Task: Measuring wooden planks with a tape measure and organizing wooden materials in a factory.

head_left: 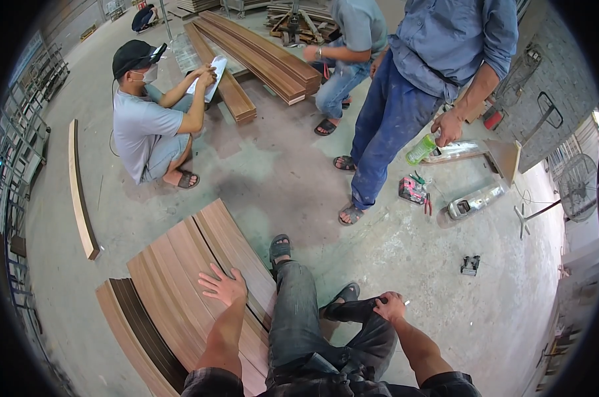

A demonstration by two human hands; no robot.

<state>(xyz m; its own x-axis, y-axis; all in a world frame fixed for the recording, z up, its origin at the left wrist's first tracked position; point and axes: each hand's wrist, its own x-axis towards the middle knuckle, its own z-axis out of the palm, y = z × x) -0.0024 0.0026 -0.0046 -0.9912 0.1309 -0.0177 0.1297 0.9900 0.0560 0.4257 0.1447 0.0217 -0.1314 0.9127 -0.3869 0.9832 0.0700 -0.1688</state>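
My left hand (pixel 223 286) lies open, fingers spread, on a stack of long brown wooden boards (pixel 174 264) beside my left leg. A dark gap runs between two of the boards near it. My right hand (pixel 390 306) rests on my bent right knee with its fingers curled. From it pokes the tip of a small white stick (pixel 407 302), whose kind I cannot make out. Along the stack's left side sits a dark grooved strip (pixel 147 331) next to another brown board (pixel 124 331).
A crouching person (pixel 157 119) handles white papers (pixel 210 78) beside long planks (pixel 253 56). A standing person (pixel 412 99) holds a green bottle (pixel 421 149). Pliers (pixel 428 204), a pink box (pixel 412 190) and a small black device (pixel 470 265) lie on the floor. A fan (pixel 577 187) stands right.
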